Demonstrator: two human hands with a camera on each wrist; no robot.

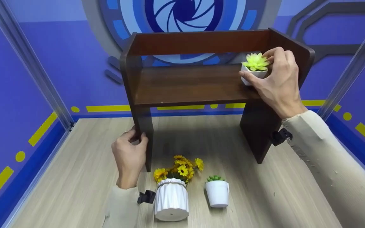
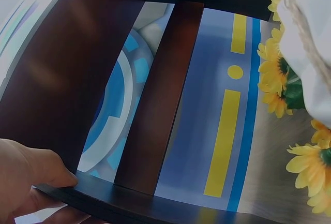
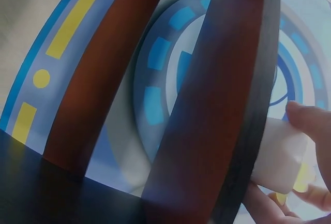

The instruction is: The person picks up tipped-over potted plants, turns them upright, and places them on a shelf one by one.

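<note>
A dark brown wooden shelf [image 1: 185, 84] stands on the table. My right hand [image 1: 279, 80] grips a small white square pot [image 1: 254, 74] with a yellow-green succulent [image 1: 256, 61], thumb at the front and fingers behind. The pot is at the right end of the shelf board; in the right wrist view the white pot [image 3: 282, 154] shows right at the board's front edge. Lower down, my left hand [image 1: 129, 155] holds the shelf's left side panel [image 1: 143, 139] between thumb and fingers. The left wrist view shows the left thumb [image 2: 49, 168] on the panel's edge.
Below the shelf, near the front, a white ribbed vase [image 1: 171, 201] with yellow flowers [image 1: 182, 169] lies on the wood-grain table [image 1: 84, 177]. Just right of it lies a small white pot [image 1: 217, 193] with a green succulent. Blue patterned walls [image 1: 52, 47] enclose the back and sides.
</note>
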